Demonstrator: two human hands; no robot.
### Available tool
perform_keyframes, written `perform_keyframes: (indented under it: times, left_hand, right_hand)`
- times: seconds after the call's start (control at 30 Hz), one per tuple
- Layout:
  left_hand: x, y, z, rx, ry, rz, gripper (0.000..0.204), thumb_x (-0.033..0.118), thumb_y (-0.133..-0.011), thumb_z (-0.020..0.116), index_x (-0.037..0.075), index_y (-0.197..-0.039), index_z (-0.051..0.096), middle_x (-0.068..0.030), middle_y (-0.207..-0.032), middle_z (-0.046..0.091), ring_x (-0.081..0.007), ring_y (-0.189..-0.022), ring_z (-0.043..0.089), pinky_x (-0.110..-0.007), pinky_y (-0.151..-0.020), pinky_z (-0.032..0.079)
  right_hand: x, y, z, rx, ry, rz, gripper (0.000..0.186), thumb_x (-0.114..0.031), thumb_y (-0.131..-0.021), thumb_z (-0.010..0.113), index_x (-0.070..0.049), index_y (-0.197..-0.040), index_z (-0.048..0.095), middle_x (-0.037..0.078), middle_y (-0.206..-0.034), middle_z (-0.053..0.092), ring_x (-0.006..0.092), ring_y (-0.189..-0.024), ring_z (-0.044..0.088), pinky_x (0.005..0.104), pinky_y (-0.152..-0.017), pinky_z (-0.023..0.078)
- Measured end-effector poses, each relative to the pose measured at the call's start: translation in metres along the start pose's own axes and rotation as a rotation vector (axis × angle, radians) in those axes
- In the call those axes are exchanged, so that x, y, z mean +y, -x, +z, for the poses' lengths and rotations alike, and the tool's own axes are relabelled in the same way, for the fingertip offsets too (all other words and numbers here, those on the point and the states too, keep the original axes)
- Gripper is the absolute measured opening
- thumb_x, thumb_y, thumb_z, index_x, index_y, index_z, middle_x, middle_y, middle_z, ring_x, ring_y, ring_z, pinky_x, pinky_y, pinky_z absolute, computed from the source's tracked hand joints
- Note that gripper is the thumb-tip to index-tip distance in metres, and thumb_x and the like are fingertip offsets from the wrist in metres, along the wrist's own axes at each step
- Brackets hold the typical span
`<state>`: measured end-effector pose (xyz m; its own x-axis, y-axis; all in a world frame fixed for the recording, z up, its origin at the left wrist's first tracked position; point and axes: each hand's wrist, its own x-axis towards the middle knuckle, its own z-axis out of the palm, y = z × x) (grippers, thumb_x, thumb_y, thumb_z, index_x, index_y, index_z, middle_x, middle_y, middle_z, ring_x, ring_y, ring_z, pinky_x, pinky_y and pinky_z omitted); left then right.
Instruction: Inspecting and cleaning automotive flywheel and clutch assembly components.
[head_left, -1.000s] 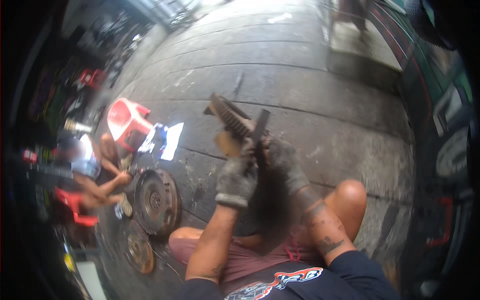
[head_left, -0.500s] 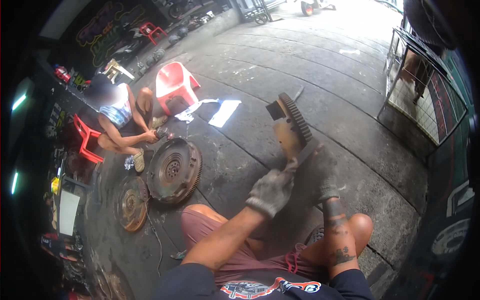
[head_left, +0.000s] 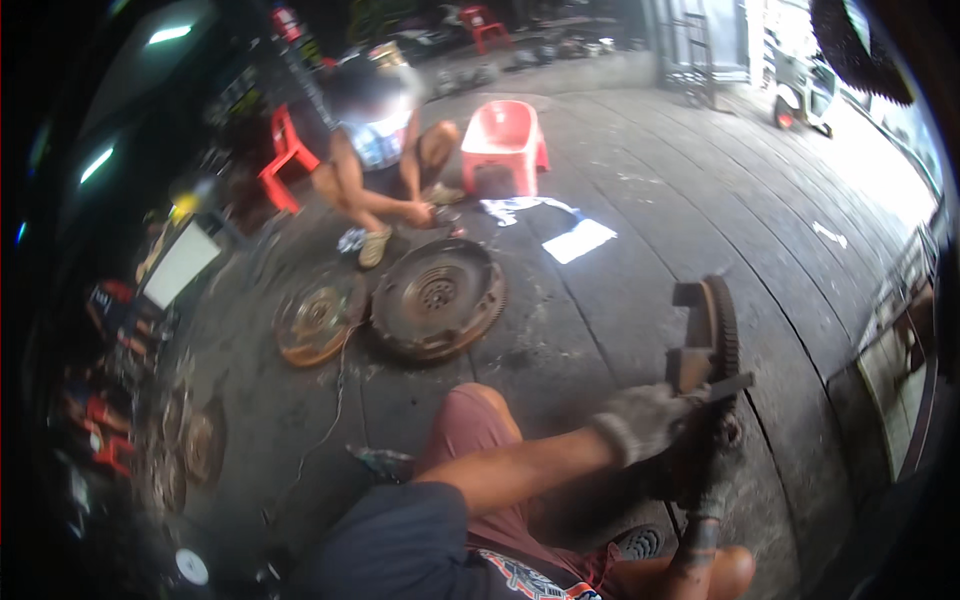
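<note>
A toothed metal flywheel piece (head_left: 724, 325), dark along its toothed edge, stands nearly edge-on above my crossed legs. My right hand (head_left: 712, 478), in a dark, blurred glove, is closed round its lower part. My left hand (head_left: 645, 422), in a grey knitted glove, reaches across to it. Its fingers are closed on a flat dark metal bar (head_left: 733, 387), which crosses the toothed edge. Motion smears the fingertips, and the piece's lower end is partly hidden by the hands.
A large flywheel (head_left: 437, 290) and a smaller rusty one (head_left: 318, 318) lie on the floor ahead-left, a cord (head_left: 338, 395) beside them. Beyond, a person (head_left: 375, 150) squats near a red chair (head_left: 500, 140). White paper (head_left: 580, 240) lies on the floor; a metal-framed cage (head_left: 900, 320) stands at right.
The view has swung left, so the flywheels and squatting person appear farther right. The toothed piece is more upright, and my left hand with the bar has shifted along its edge.
</note>
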<state>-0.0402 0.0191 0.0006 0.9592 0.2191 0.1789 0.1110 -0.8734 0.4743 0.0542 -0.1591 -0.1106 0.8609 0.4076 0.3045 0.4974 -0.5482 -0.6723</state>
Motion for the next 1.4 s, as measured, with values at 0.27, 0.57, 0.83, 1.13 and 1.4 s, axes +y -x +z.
perform_keyframes:
  times: [0.27, 0.57, 0.83, 1.13, 1.4]
  left_hand:
    - [0.007, 0.003, 0.014, -0.126, 0.146, 0.174, 0.044, 0.024, -0.092, 0.059, 0.02, -0.136, 0.059, -0.0218, -0.093, 0.068, -0.0417, -0.078, 0.068, -0.052, -0.07, 0.054]
    - [-0.027, 0.0, -0.023, 0.012, -0.037, 0.262, 0.041, 0.019, -0.086, 0.067, 0.009, -0.125, 0.069, -0.0194, -0.099, 0.073, -0.0372, -0.084, 0.071, -0.043, -0.073, 0.057]
    - [0.022, -0.056, -0.015, -0.208, 0.058, 0.131, 0.04, 0.01, -0.09, 0.062, 0.011, -0.13, 0.065, -0.0207, -0.101, 0.071, -0.0377, -0.092, 0.07, -0.045, -0.08, 0.056]
    - [-0.021, -0.014, -0.027, -0.086, 0.068, 0.141, 0.042, -0.003, -0.088, 0.06, 0.001, -0.129, 0.064, -0.0223, -0.119, 0.07, -0.0286, -0.111, 0.07, -0.036, -0.094, 0.056]
    - [-0.041, -0.028, -0.03, -0.1, 0.155, 0.148, 0.041, -0.001, -0.091, 0.058, 0.0, -0.132, 0.061, -0.0203, -0.127, 0.068, -0.0253, -0.115, 0.068, -0.032, -0.092, 0.056]
  right_hand:
    - [-0.032, 0.031, -0.012, 0.094, -0.239, 0.22, 0.039, -0.035, -0.1, 0.056, -0.005, -0.126, 0.058, 0.006, -0.086, 0.064, 0.0278, -0.073, 0.066, 0.0429, -0.07, 0.053]
    - [-0.048, 0.02, -0.001, 0.045, 0.093, 0.088, 0.061, -0.035, -0.093, 0.065, -0.009, -0.146, 0.046, 0.02, -0.105, 0.067, 0.0415, -0.084, 0.065, 0.0501, -0.073, 0.054]
    - [-0.075, 0.004, -0.065, 0.032, -0.209, 0.084, 0.055, -0.026, -0.09, 0.068, -0.008, -0.139, 0.051, 0.024, -0.117, 0.064, 0.044, -0.098, 0.066, 0.0494, -0.081, 0.056]
    - [-0.059, 0.009, -0.042, -0.009, -0.087, 0.067, 0.061, -0.036, -0.095, 0.061, -0.006, -0.145, 0.041, 0.025, -0.106, 0.066, 0.0421, -0.087, 0.068, 0.0521, -0.074, 0.054]
    - [-0.057, 0.002, -0.042, 0.005, -0.026, 0.063, 0.061, -0.033, -0.096, 0.059, -0.005, -0.146, 0.04, 0.025, -0.113, 0.065, 0.0419, -0.088, 0.068, 0.0514, -0.077, 0.055]
